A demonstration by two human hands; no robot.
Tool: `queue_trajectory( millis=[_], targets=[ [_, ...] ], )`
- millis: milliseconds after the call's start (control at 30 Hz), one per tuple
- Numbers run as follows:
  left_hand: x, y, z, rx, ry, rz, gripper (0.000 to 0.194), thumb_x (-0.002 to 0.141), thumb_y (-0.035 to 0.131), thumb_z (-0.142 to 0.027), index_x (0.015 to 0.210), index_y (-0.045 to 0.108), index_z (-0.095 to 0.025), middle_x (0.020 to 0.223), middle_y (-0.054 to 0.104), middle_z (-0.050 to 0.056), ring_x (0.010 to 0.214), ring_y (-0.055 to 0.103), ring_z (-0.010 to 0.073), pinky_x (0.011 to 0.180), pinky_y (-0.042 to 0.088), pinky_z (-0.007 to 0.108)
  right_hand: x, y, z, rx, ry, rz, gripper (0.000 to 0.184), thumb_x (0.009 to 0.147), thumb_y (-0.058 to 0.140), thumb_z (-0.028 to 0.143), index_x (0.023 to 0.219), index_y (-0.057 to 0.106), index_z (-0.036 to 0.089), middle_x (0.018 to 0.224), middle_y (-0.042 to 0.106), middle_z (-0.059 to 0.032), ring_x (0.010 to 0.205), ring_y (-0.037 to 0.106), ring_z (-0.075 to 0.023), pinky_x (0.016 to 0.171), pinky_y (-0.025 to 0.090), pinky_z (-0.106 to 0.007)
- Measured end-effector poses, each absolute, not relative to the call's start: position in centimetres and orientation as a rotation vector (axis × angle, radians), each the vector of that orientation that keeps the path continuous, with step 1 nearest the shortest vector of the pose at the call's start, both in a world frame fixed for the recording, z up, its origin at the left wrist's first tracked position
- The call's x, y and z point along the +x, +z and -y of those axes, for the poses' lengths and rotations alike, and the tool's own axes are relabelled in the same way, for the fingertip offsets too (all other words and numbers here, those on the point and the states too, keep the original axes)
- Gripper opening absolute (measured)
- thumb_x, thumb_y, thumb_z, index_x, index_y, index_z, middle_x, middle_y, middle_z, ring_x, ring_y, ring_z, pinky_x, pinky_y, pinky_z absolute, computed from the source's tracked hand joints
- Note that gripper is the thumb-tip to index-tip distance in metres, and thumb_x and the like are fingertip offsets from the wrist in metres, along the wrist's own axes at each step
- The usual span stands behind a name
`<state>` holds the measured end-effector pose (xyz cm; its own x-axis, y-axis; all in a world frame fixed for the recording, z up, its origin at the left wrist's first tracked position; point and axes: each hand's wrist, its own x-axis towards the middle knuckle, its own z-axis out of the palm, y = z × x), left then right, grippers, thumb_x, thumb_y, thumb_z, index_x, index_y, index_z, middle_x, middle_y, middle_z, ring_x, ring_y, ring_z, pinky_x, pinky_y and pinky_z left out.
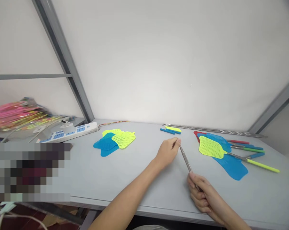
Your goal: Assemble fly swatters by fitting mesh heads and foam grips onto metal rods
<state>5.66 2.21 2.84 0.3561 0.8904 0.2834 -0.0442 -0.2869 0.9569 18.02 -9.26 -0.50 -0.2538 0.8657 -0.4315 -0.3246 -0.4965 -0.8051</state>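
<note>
Power strip (81,130) partly behind pixelation, bagged pink bundle (12,113) blurred, cut off by left edge

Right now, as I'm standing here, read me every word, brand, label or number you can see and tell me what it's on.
No text can be read.
White power strip: any markings are too small.
Plastic-wrapped bundle: too blurred.
Metal rod in both hands: no lettering visible.
</note>
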Motion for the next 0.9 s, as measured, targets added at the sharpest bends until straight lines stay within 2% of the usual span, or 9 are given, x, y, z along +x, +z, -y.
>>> queue_trajectory(
  millis=[133, 533, 900],
  targets=[
    [4.1, 3.8, -3.0, 1.787, 0.994, -0.763, 0.040, 0.078, 0.045, -0.044, 0.051, 0.029, -0.018, 0.052, 0.023, -0.005, 0.051, 0.020, 0.0104, 0.050, 0.016, 0.025, 18.3, -0.6, 9.3, -1.140, 1.885, 0.749, 0.037, 0.079, 0.047, 0.050, 0.063, 0.034, 0.019, 0.045, 0.015, 0.0101, 0.036, 0.005, -0.0014, 0.029, 0.001, -0.012],
    [0.4, 3.9, -4.6, 2.007, 0.457, -0.593, 0.044, 0.075, 0.047, -0.047, 0.049, 0.025, -0.019, 0.052, 0.020, -0.005, 0.049, 0.017, 0.0092, 0.046, 0.015, 0.024, 19.0, -0.7, 9.5, -1.245, 2.042, 0.823, 0.036, 0.080, 0.043, 0.051, 0.064, 0.039, 0.019, 0.042, 0.017, 0.0103, 0.032, 0.006, -0.0011, 0.025, 0.001, -0.011],
    [0.7, 1.7, -3.6, 1.996, 0.403, -0.568, 0.043, 0.078, 0.040, -0.049, 0.052, 0.024, -0.019, 0.052, 0.019, -0.005, 0.049, 0.016, 0.0096, 0.046, 0.016, 0.025, 21.0, -1.7, 9.2, -1.047, 2.279, 0.578, 0.033, 0.081, 0.046, 0.043, 0.060, 0.039, 0.018, 0.035, 0.020, 0.0112, 0.027, 0.003, -0.0001, 0.021, 0.004, -0.010]
  ],
)
